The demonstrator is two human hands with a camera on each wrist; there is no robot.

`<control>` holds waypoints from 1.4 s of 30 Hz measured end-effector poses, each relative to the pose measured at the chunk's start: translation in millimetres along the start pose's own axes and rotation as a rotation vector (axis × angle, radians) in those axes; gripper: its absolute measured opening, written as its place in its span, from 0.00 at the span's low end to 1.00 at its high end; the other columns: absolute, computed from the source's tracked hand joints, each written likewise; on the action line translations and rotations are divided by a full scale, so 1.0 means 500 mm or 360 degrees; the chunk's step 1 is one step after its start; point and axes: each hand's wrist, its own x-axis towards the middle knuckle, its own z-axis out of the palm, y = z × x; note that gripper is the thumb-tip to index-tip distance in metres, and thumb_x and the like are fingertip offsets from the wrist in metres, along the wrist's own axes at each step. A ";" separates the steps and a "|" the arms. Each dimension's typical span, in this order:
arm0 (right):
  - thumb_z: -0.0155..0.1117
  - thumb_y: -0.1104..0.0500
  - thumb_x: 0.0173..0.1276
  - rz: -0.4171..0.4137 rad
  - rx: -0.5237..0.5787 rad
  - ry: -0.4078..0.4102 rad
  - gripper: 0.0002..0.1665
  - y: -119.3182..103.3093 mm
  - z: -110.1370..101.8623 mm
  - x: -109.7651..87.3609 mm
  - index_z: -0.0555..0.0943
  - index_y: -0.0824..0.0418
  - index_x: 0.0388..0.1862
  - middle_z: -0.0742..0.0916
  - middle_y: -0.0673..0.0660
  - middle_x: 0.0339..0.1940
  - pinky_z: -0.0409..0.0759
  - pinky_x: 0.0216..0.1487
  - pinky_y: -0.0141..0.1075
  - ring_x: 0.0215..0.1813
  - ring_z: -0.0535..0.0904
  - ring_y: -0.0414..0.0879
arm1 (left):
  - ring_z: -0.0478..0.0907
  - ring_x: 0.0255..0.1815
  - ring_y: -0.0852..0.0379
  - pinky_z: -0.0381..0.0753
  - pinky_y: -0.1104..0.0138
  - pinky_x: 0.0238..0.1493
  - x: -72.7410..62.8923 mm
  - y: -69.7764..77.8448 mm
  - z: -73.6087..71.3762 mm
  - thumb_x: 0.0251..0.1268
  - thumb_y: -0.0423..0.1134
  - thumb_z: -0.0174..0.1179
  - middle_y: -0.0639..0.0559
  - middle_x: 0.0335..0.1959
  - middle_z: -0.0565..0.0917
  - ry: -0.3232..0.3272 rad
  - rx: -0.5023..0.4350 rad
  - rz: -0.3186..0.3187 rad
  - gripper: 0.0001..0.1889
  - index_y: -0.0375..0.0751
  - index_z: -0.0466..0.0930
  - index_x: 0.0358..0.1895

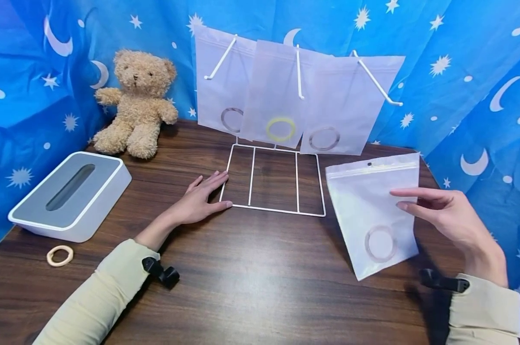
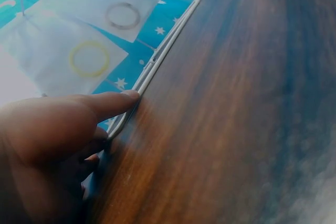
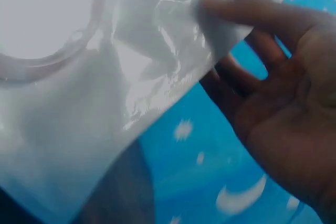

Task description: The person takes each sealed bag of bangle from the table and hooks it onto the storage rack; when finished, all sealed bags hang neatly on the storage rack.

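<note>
My right hand [image 1: 454, 215] pinches a white zip bag [image 1: 350, 206] at its right edge, thumb in front and some fingers behind. A pale pinkish bangle [image 1: 366, 247] shows through the lower part of this bag, also large in the right wrist view. On the left, my left hand [image 1: 197, 199] rests with extended fingers at the front left corner of a white wire display rack [image 1: 268, 209]. In the left wrist view, the thumb [image 2: 113, 103] touches the rack's wire. Three more zip bags [image 1: 350, 105] hang at the rack's prongs, the middle one holding a yellow bangle [image 1: 269, 129].
A beige teddy bear [image 1: 139, 105] sits at the back left. In front of it stands a white tissue box [image 1: 100, 206] with a grey top, and a loose cream bangle [image 1: 49, 258] lies nearby. Blue starry cloth [image 1: 436, 120] hangs behind the dark wooden table [image 1: 242, 297].
</note>
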 end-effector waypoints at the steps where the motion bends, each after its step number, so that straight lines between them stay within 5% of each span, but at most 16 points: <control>1: 0.65 0.55 0.70 -0.0094 0.0049 -0.0025 0.23 -0.018 0.002 0.000 0.80 0.58 0.63 0.83 0.51 0.59 0.77 0.49 0.31 0.58 0.74 0.43 | 0.47 0.78 0.48 0.35 0.49 0.74 0.000 0.000 0.000 0.69 0.55 0.59 0.47 0.77 0.56 -0.0002 0.0002 -0.0001 0.40 0.36 0.57 0.76; 7: 0.63 0.76 0.64 -0.0554 0.0343 -0.0078 0.20 -0.118 0.025 0.008 0.81 0.72 0.56 0.87 0.61 0.47 0.75 0.29 0.29 0.34 0.79 0.45 | 0.46 0.78 0.46 0.35 0.48 0.73 -0.004 0.000 0.000 0.69 0.54 0.60 0.45 0.77 0.56 -0.0008 -0.0022 0.0004 0.41 0.35 0.56 0.76; 13: 0.63 0.82 0.58 -0.0829 0.0744 0.0067 0.19 -0.197 0.069 0.025 0.81 0.79 0.50 0.87 0.65 0.41 0.58 0.19 0.35 0.21 0.69 0.45 | 0.46 0.78 0.46 0.35 0.48 0.73 -0.004 -0.002 0.000 0.69 0.54 0.60 0.45 0.77 0.56 0.0002 -0.0014 0.0001 0.40 0.35 0.56 0.76; 19: 0.61 0.83 0.59 -0.1057 0.0887 0.0202 0.20 -0.278 0.111 0.044 0.79 0.79 0.52 0.82 0.60 0.20 0.53 0.15 0.33 0.14 0.62 0.39 | 0.46 0.78 0.46 0.35 0.48 0.73 -0.004 0.000 -0.001 0.69 0.54 0.60 0.45 0.77 0.55 0.0000 -0.0003 -0.0003 0.41 0.35 0.56 0.76; 25: 0.62 0.82 0.59 -0.1021 0.1032 0.0231 0.22 -0.318 0.146 0.059 0.79 0.78 0.54 0.85 0.65 0.28 0.55 0.17 0.32 0.13 0.62 0.41 | 0.46 0.78 0.46 0.35 0.48 0.73 -0.002 0.002 -0.002 0.69 0.54 0.60 0.44 0.77 0.55 -0.0003 -0.0011 -0.0002 0.40 0.34 0.56 0.76; 34: 0.63 0.82 0.58 -0.1037 0.1101 0.0262 0.24 -0.301 0.166 0.089 0.79 0.77 0.56 0.76 0.62 0.12 0.55 0.16 0.31 0.13 0.61 0.42 | 0.46 0.78 0.47 0.35 0.48 0.74 0.000 0.002 -0.002 0.68 0.55 0.60 0.45 0.77 0.55 -0.0002 -0.0008 0.0004 0.41 0.35 0.56 0.76; 42: 0.63 0.81 0.59 -0.0971 0.1098 0.0219 0.25 -0.305 0.168 0.092 0.79 0.75 0.57 0.73 0.59 0.10 0.52 0.16 0.32 0.13 0.58 0.41 | 0.46 0.78 0.46 0.35 0.48 0.73 0.001 0.003 -0.004 0.68 0.54 0.60 0.45 0.77 0.56 0.0005 -0.0002 0.0008 0.41 0.34 0.56 0.75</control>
